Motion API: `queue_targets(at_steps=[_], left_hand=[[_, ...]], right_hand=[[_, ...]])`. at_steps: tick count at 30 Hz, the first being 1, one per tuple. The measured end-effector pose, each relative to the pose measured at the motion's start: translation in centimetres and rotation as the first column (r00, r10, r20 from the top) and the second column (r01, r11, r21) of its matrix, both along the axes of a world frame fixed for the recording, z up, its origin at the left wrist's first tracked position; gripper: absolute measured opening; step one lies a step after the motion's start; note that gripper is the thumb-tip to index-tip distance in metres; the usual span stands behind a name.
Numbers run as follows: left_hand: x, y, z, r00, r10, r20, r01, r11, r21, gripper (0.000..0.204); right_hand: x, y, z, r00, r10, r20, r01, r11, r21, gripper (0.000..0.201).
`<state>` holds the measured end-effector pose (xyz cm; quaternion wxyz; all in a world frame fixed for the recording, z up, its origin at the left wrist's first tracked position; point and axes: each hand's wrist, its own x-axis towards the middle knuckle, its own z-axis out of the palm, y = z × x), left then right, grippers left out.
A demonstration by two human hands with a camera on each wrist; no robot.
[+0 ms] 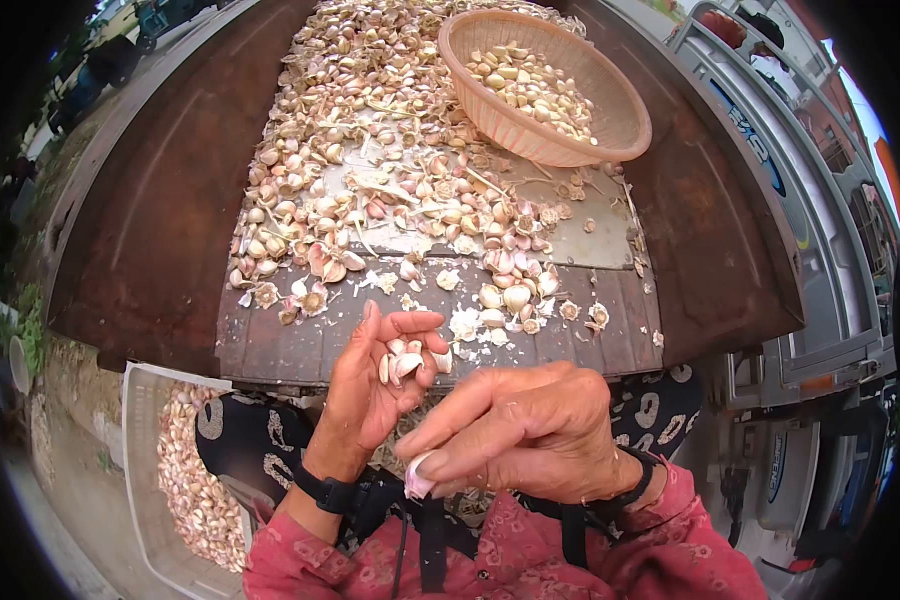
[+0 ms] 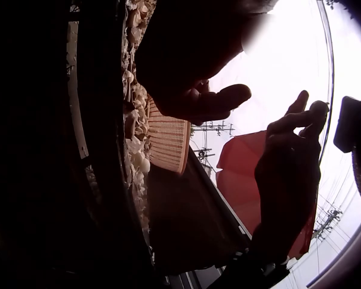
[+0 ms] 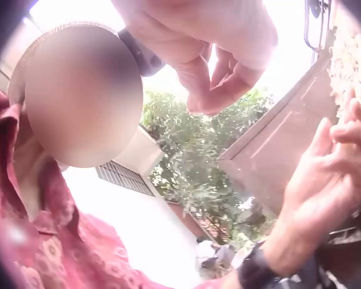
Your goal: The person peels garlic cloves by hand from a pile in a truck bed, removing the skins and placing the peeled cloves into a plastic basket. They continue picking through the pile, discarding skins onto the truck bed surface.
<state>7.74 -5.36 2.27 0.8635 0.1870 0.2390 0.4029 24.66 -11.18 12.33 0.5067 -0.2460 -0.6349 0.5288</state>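
Note:
My left hand (image 1: 360, 390) is turned palm up near the table's front edge, its fingers curled round several pale garlic cloves (image 1: 401, 363). To the right and nearer my body, my right hand (image 1: 530, 430) pinches a purple-and-white garlic clove (image 1: 417, 480) between thumb and fingertips. Just past both hands, a small cluster of garlic (image 1: 515, 296) lies among white skin flakes. In the left wrist view the right hand (image 2: 289, 174) shows as a dark shape. The right wrist view has the left hand (image 3: 328, 174) at its right side, with its cloves hidden there.
A heap of unpeeled garlic (image 1: 360, 130) covers much of the table (image 1: 590, 350) between brown side walls. An orange basket (image 1: 530, 140) with peeled cloves stands at the back right. A white crate (image 1: 145, 480) of garlic is on the ground at left, beside my leg.

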Motion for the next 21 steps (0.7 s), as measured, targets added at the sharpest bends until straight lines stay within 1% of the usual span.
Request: queue_targets(at_steps=[1, 2, 3, 4, 5, 6, 7, 8, 9, 10, 11, 13, 14, 15, 16, 17, 18, 19, 20, 21], left_hand=[[0.3, 0.1, 0.0, 1.000, 0.008, 0.000, -0.008, 1.000, -0.003, 0.057], [0.5, 0.2, 0.1, 0.997, -0.008, 0.075, 0.013, 0.997, -0.074, 0.055], [0.7, 0.3, 0.1, 0.988, -0.020, 0.152, 0.041, 0.989, -0.139, 0.053], [1.0, 0.4, -0.5, 0.989, 0.025, 0.145, -0.006, 0.992, -0.129, 0.042], [0.8, 0.5, -1.0, 0.989, 0.036, 0.147, -0.017, 0.992, -0.129, 0.042], [0.6, 0.7, -1.4, 0.991, 0.058, 0.124, -0.039, 0.988, -0.149, 0.035], [0.6, 0.8, -1.5, 0.992, 0.076, 0.100, -0.058, 0.984, -0.169, 0.029], [0.6, 0.8, -0.9, 0.992, 0.098, 0.084, -0.082, 0.982, -0.173, 0.024], [0.7, 0.8, -0.4, 0.992, 0.096, 0.084, -0.081, 0.982, -0.172, 0.024], [0.7, 0.7, -0.2, 0.995, 0.091, 0.032, -0.085, 0.986, -0.146, 0.023], [0.7, 0.6, 0.0, 0.996, 0.088, -0.021, -0.090, 0.989, -0.119, 0.022], [0.6, 0.4, -0.2, 0.996, 0.078, -0.049, -0.082, 0.992, -0.094, 0.021], [0.5, 0.4, -0.2, 0.995, 0.068, -0.075, -0.072, 0.995, -0.063, 0.021], [0.4, 0.4, -0.2, 0.994, 0.074, -0.075, -0.078, 0.995, -0.060, 0.021], [0.3, 0.3, -0.2, 0.995, 0.059, -0.079, -0.061, 0.998, -0.019, 0.020], [0.2, 0.2, -0.2, 0.995, 0.044, -0.085, -0.043, 0.999, 0.020, 0.020], [0.2, 0.1, -0.2, 0.995, 0.049, -0.085, -0.047, 0.999, 0.021, 0.020], [0.4, -0.1, 0.0, 0.992, 0.041, -0.120, -0.036, 0.998, 0.044, 0.021], [0.5, -0.2, 0.2, 0.987, 0.034, -0.156, -0.024, 0.997, 0.067, 0.022], [0.6, -0.3, 0.3, 0.987, 0.035, -0.156, -0.024, 0.997, 0.070, 0.022]], right_hand=[[0.3, 1.3, -1.1, 0.980, -0.118, 0.162, 0.108, 0.992, 0.071, 0.023], [0.6, 2.5, -2.3, 0.919, -0.243, 0.310, 0.202, 0.967, 0.158, 0.026], [1.6, 3.4, -3.4, 0.886, -0.263, 0.382, 0.249, 0.965, 0.087, 0.029], [3.0, 4.6, -3.8, 0.726, -0.392, 0.565, 0.260, 0.917, 0.302, 0.027], [4.2, 5.8, -5.2, 0.593, -0.489, 0.640, 0.298, 0.871, 0.390, 0.017], [5.2, 6.5, -5.8, 0.402, -0.539, 0.740, 0.234, 0.842, 0.486, 0.015], [5.7, 7.0, -6.4, 0.403, -0.538, 0.740, 0.230, 0.842, 0.488, 0.015], [6.2, 7.2, -7.0, 0.298, -0.537, 0.789, 0.171, 0.843, 0.510, 0.018], [6.5, 7.5, -7.7, 0.186, -0.535, 0.824, 0.111, 0.845, 0.524, 0.021], [6.5, 7.7, -8.5, 0.246, -0.578, 0.778, 0.112, 0.814, 0.570, 0.024], [6.7, 8.0, -8.9, 0.247, -0.577, 0.778, 0.110, 0.815, 0.569, 0.024], [7.0, 8.4, -9.2, 0.335, -0.567, 0.753, 0.040, 0.807, 0.590, 0.020], [7.1, 8.3, -8.9, 0.338, -0.568, 0.750, 0.039, 0.805, 0.592, 0.020], [7.2, 8.3, -8.5, 0.420, -0.467, 0.778, 0.074, 0.872, 0.484, 0.019], [7.0, 8.2, -8.1, 0.502, -0.360, 0.787, 0.095, 0.927, 0.363, 0.019], [6.7, 7.9, -7.7, 0.505, -0.357, 0.786, 0.088, 0.927, 0.364, 0.019], [6.4, 7.2, -7.4, 0.718, -0.160, 0.677, 0.232, 0.973, -0.016, 0.020], [6.2, 6.7, -7.3, 0.891, -0.040, 0.452, 0.249, 0.876, -0.413, 0.023], [6.4, 6.4, -7.5, 0.948, -0.006, 0.317, 0.162, 0.869, -0.468, 0.027], [6.2, 5.9, -7.5, 0.949, -0.007, 0.316, 0.161, 0.870, -0.466, 0.027]])
